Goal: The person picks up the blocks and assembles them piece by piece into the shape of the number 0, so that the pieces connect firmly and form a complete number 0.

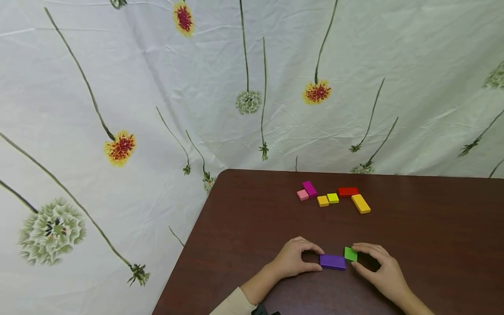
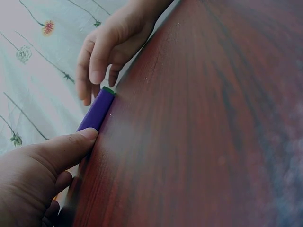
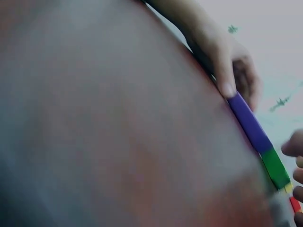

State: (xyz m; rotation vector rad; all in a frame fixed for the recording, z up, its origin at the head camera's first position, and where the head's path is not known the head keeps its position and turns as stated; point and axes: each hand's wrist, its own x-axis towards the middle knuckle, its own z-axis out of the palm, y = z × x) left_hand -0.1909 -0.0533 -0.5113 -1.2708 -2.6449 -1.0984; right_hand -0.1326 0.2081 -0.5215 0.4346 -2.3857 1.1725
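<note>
A purple rectangular block (image 1: 332, 262) lies flat on the dark table. My left hand (image 1: 294, 259) grips its left end between thumb and fingers; in the left wrist view the thumb (image 2: 88, 134) sits against the purple block (image 2: 98, 111). A small green square block (image 1: 350, 254) meets the purple block's right end. Around the green block's right side my right hand (image 1: 379, 269) curves loosely, thumb and index finger spread. The right wrist view shows a small gap between the right thumb (image 3: 294, 144) and the green block (image 3: 275, 168).
Toward the back lie a magenta block (image 1: 309, 189), a pink block (image 1: 302, 195), an orange-yellow square (image 1: 323, 201), a bright yellow square (image 1: 332, 198), a red block (image 1: 348, 192) and a longer yellow block (image 1: 361, 204). A flower-patterned cloth (image 1: 220, 87) hangs behind the brown table (image 1: 236, 218).
</note>
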